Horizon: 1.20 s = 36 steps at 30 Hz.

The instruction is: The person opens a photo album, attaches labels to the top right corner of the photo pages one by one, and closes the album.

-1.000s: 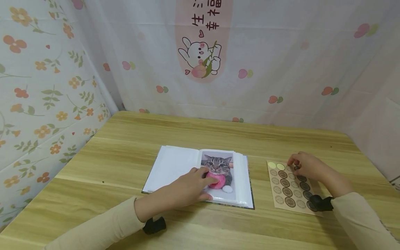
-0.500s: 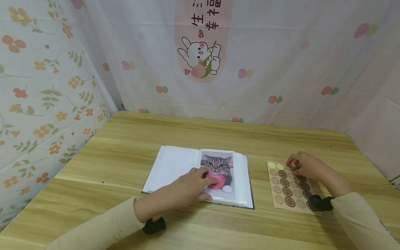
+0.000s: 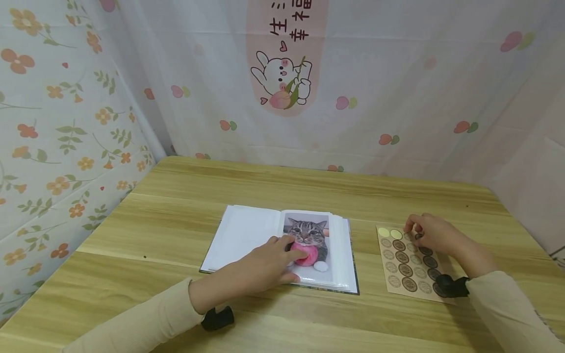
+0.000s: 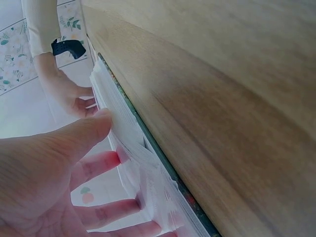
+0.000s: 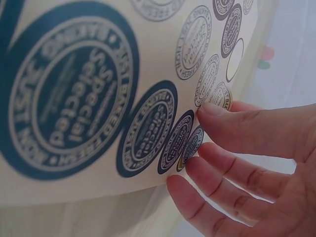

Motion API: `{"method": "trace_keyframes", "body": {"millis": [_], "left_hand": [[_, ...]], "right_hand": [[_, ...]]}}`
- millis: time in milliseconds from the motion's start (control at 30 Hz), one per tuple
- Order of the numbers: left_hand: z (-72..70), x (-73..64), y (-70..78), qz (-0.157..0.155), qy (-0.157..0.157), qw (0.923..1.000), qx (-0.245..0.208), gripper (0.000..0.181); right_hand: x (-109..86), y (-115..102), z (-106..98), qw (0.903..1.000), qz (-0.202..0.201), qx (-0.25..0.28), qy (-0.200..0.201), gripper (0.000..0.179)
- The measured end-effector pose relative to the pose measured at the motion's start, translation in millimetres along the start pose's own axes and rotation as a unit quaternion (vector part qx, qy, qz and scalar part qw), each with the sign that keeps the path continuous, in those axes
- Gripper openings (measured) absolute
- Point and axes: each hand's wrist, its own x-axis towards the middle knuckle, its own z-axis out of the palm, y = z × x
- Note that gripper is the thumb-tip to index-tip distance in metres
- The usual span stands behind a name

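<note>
An open photo album [image 3: 247, 235] lies on the table, its right page showing a picture of a tabby cat [image 3: 306, 233] with a pink ring. Across the lower part of that photo, my left hand [image 3: 265, 262] rests with spread fingers; its thumb lies by the page edges [image 4: 118, 118] in the left wrist view. To the right is a tan sheet of round stickers [image 3: 412, 267]. At the sheet's top rows, my right hand [image 3: 437, 240] pinches the edge of a round sticker [image 5: 224, 97] between thumb and index finger. The other fingers bend near the sheet's edge.
Two pale yellow circles [image 3: 390, 233] show at the sheet's top left corner. The wooden table [image 3: 145, 304] meets a printed curtain [image 3: 198, 73] at the back and a flowered one [image 3: 66, 147] on the left. A black wrist strap [image 3: 218, 318] hangs below the left wrist.
</note>
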Motion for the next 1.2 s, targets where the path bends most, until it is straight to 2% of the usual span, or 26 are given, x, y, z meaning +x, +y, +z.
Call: {"method": "trace_keyframes", "body": {"millis": [367, 867, 1200], "left_hand": [[1.0, 1.0, -0.5, -0.008, -0.005, 1.0, -0.001, 0.051], [0.8, 0.5, -0.2, -0.002, 0.0, 1.0, -0.002, 0.049], [0.9, 0.3, 0.0, -0.002, 0.001, 1.0, -0.002, 0.049]], "right_hand": [[0.5, -2.6, -1.0, 0.9999, 0.009, 0.007, -0.003, 0.023], [1.5, -0.4, -1.5, 0.9995, 0.026, -0.003, -0.015, 0.023], [2.2, -0.5, -0.9, 0.9998, 0.009, 0.014, 0.014, 0.003]]}}
